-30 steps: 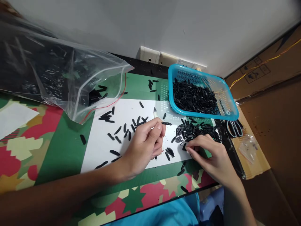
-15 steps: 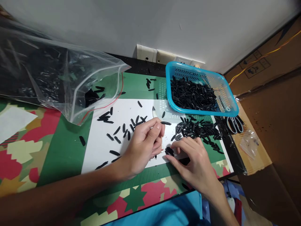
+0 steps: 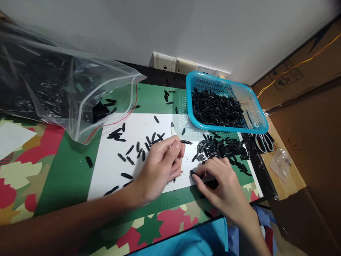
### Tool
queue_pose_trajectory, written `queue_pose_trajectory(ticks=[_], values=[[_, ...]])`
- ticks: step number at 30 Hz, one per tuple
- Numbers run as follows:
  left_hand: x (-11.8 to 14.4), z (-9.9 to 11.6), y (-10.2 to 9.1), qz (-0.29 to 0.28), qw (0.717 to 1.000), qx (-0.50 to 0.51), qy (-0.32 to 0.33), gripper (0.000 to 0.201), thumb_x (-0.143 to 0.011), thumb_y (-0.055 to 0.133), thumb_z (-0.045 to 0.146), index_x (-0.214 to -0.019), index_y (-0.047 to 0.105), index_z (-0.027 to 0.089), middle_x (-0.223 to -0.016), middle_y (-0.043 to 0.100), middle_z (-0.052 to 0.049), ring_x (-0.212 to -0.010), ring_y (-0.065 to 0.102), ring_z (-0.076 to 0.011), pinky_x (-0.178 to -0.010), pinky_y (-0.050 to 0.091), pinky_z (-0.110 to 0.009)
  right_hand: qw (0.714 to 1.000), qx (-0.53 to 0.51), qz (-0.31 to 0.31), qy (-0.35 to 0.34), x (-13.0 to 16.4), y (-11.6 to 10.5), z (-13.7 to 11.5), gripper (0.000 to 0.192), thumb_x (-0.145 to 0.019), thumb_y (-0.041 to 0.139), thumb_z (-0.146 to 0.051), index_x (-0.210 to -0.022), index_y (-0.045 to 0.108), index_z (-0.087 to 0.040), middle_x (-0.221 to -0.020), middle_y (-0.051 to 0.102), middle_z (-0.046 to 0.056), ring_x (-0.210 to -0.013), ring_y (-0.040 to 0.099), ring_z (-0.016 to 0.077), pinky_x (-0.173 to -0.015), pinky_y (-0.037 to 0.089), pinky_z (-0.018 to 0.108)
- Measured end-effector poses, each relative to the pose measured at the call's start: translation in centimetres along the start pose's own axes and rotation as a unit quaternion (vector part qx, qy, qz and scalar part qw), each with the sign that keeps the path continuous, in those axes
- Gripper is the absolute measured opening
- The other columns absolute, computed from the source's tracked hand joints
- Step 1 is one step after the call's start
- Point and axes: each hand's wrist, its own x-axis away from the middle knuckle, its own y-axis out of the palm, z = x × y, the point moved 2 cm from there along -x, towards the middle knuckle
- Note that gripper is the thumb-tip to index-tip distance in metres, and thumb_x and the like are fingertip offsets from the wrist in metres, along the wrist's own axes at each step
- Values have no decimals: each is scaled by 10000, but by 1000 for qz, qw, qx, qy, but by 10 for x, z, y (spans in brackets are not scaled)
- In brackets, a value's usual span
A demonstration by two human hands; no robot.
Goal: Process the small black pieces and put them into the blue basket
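My left hand point(image 3: 162, 165) is closed over the white paper, pinching a small, slim black piece point(image 3: 187, 142) between thumb and forefinger, its end pointing right. Beneath that hand lies a thin white tool with a dark tip point(image 3: 172, 128), mostly covered. At the paper's lower right, my right hand point(image 3: 222, 181) has thumb and fingers closed around dark pieces point(image 3: 193, 173); how many is hidden. Just beyond it is a heap of black pieces point(image 3: 223, 147). More black pieces point(image 3: 130, 149) are scattered on the paper left of my left hand.
A blue plastic basket point(image 3: 226, 128) with many black pieces stands at the back right. On the left, a large clear zip bag point(image 3: 71, 106) holds dark material. Scissors point(image 3: 264, 143) and a small plastic bag point(image 3: 280, 164) lie on the right, beside a cardboard box point(image 3: 306, 135).
My right thumb and fingertips have drawn together on the dark pieces by the heap, and the hand has shifted slightly right. My left hand keeps its black piece. The view has shifted a little.
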Motion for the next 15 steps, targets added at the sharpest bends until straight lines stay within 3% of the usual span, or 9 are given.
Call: queue_pose_trajectory(ticks=[10,15], values=[[-1,1,0,7,1000,-5,-3,445,-1028,627,565,-785,490,217,-498,324,106,-390,274,-50,-413,208,-167,995,-2,104,12,4,-27,27,19,-1046,688,-247,-1041,697,-262,-918,750,18,-825,643,216,-797,450,390],[-1,-1,-1,11,1000,-9,-6,444,-1034,613,563,-786,491,216,-501,326,104,-389,279,-50,-418,209,-168,994,-16,105,-1,2,-25,26,91,-1057,658,-208,-1098,713,-268,-998,783,36,-892,694,233,-835,492,404]])
